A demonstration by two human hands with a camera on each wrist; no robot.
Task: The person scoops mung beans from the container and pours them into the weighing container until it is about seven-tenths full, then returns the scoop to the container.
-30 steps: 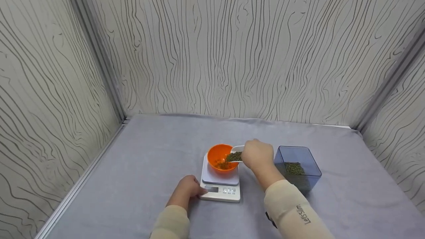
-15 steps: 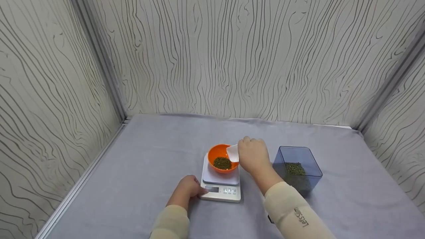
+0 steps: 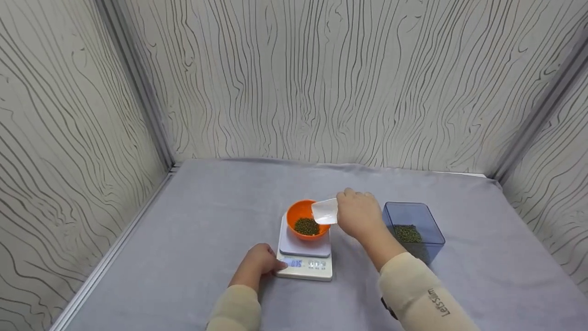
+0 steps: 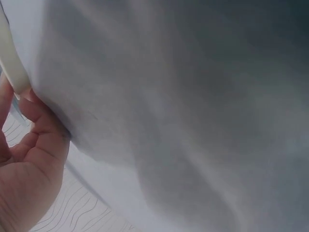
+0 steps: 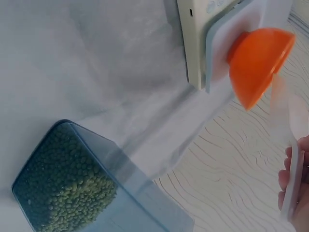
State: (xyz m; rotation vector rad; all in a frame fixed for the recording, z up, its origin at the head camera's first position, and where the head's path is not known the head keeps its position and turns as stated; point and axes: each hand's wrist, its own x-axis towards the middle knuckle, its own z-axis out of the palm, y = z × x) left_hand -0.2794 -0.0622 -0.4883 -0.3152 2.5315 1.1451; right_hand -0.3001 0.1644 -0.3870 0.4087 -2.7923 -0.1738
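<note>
An orange bowl (image 3: pixel 301 210) stands on the white kitchen scale (image 3: pixel 304 272), with green mung beans (image 3: pixel 307 226) in its bottom. My right hand (image 3: pixel 360 214) grips the handle of a white scoop (image 3: pixel 325 211), whose tilted head overlaps the bowl's right rim; no beans show in the scoop. In the right wrist view the scoop's tip is right at the bowl's (image 5: pixel 258 63) rim. My left hand (image 3: pixel 262 259) pinches the scale's front left corner, thumb on top beside the lit display. The left wrist view shows its fingers (image 4: pixel 41 116) at the scale's edge.
A see-through blue square container (image 3: pixel 415 218), partly filled with mung beans (image 5: pixel 79 193), stands right of the scale, close to my right forearm. Grey cloth (image 3: pixel 220 202) covers the table. Wood-patterned panels (image 3: pixel 298 82) rise at the back and both sides.
The scoop has tipped over the bowl and its beans have dropped in, then it has drawn back slightly right. The scale's display has lit up. My left hand has stayed put.
</note>
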